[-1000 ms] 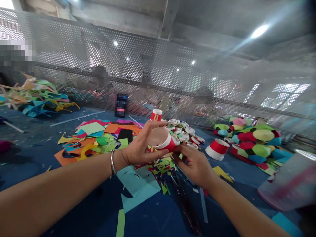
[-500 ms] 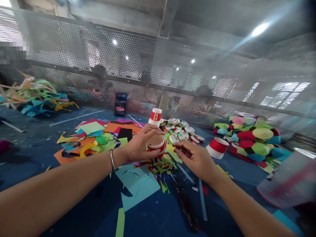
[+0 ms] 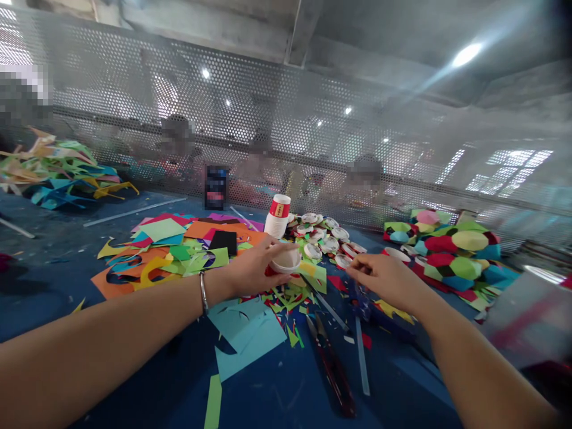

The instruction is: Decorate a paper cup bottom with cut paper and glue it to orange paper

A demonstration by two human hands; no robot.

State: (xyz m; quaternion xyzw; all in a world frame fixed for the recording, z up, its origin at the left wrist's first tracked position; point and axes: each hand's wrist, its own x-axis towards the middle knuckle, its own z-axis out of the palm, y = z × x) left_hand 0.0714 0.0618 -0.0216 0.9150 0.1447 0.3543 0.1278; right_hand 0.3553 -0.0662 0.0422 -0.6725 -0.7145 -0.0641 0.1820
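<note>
My left hand (image 3: 257,265) curls round a small white paper cup (image 3: 286,260), thumb below and fingers above. The cup's opening faces towards me, and a red part shows under its rim. To the right, my right hand (image 3: 379,277) has its fingers bent and drawn together; whatever may be between them is hidden. A dark blue object (image 3: 360,301), blurred, lies just beneath those fingers. Behind my right hand, another paper cup (image 3: 395,255) is mostly covered. A stack of red and white paper cups (image 3: 277,217) stands beyond my left hand.
Coloured paper pieces (image 3: 156,232) spread to the left, with blue sheets (image 3: 250,339) in front. Dark red-handled scissors (image 3: 330,369) and a translucent stick (image 3: 363,357) lie nearer. White discs (image 3: 328,244), multicoloured paper shapes (image 3: 460,250), a clear tub (image 3: 527,316) and a mesh partition (image 3: 250,101) surround the area.
My right hand has moved right, away from the held cup, and now covers most of the cup on that side. The held cup now shows its white inside.
</note>
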